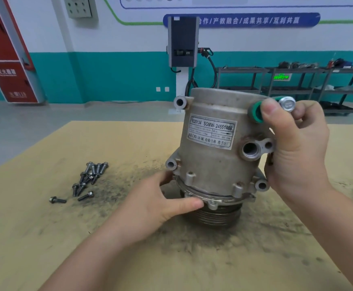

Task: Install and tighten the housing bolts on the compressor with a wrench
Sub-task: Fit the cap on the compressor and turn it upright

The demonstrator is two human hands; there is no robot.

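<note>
The left hand (160, 203) lies with fingers spread against the lower flange of the compressor (215, 156), while the right hand (295, 148) wraps its upper side, thumb near a green-ringed port. The compressor stands upright on its pulley at the middle of the desk (45, 238). Loose bolts (87, 179) lie well to its left.

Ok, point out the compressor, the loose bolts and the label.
compressor (209, 164), head view, bare housing wall below the label
loose bolts (91, 175), head view, middle of the pile
label (212, 133), head view, its centre
</note>
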